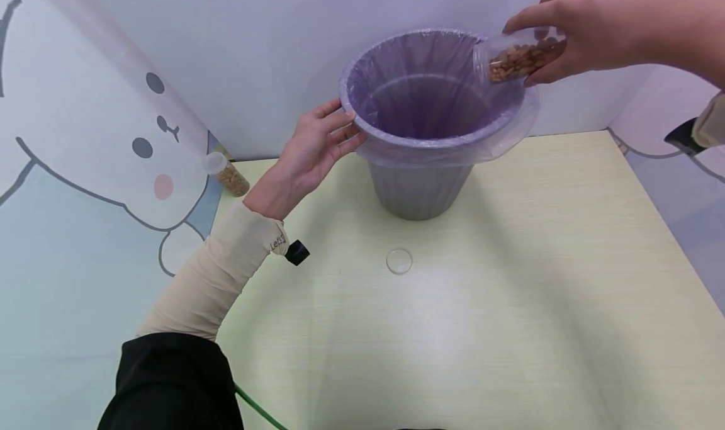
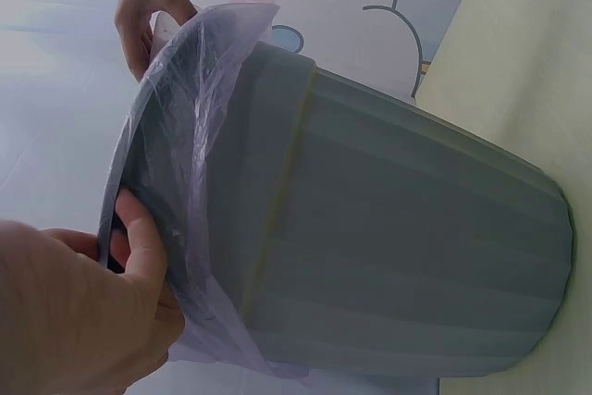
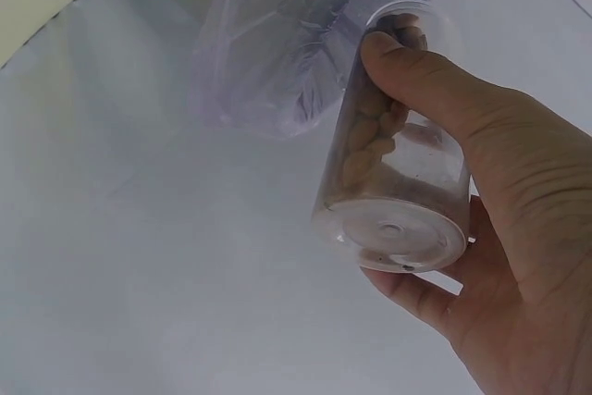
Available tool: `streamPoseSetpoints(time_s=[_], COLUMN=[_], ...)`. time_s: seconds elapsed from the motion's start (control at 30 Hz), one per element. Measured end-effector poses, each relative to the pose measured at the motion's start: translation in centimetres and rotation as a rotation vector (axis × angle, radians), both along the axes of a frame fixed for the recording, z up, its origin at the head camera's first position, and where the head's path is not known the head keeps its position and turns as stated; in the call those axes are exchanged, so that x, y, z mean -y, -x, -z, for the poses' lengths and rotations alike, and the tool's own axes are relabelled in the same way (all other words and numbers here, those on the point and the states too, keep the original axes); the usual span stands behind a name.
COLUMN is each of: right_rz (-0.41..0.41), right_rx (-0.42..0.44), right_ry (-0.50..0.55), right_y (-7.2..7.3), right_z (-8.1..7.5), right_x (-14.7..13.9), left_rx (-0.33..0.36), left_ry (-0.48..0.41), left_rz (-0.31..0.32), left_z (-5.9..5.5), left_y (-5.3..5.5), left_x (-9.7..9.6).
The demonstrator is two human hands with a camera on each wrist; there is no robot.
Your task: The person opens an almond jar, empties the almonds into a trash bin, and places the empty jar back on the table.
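A grey trash can [image 1: 419, 194] stands upright on the table, with a translucent purple bag [image 1: 419, 90] lining it and folded over the rim. My left hand [image 1: 314, 147] grips the rim on its left side; in the left wrist view the fingers [image 2: 143, 238] curl around the edge. At the opposite side, my right hand [image 1: 612, 24] holds a clear plastic jar [image 1: 523, 58] between thumb and fingers. The jar is tipped nearly level, its mouth over the can's right rim. Brown peanut-like kernels lie along its lower side, also seen through the jar wall [image 3: 370, 141].
A second clear jar [image 1: 226, 173] with tan contents leans at the table's back left corner. In front of the can lies a clear round disc [image 1: 399, 261] on the pale table [image 1: 510, 329]. A green cable [image 1: 257, 406] runs at the front left. Walls border the back and sides.
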State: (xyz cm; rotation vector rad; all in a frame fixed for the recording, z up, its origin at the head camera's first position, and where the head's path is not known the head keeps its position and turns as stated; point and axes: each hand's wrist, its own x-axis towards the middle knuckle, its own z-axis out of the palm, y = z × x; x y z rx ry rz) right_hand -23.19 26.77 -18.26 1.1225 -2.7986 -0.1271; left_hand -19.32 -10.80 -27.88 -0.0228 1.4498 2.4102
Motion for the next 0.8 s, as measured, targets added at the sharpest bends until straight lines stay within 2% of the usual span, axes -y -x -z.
streamPoseSetpoints(time_s=[0.27,0.8], right_rz=[0.008,-0.032], right_rx=[0.008,-0.024], right_ry=[-0.012,-0.056], right_y=[0.11,0.00], right_z=[-0.07,-0.07], right_x=[0.02,0.09], left_rx=[0.002,0.003], left_ry=[-0.002,-0.005], left_rz=[0.003,0.005], left_z=[-0.05,-0.07], left_y=[0.03,-0.07], left_x=[-0.04,-0.10])
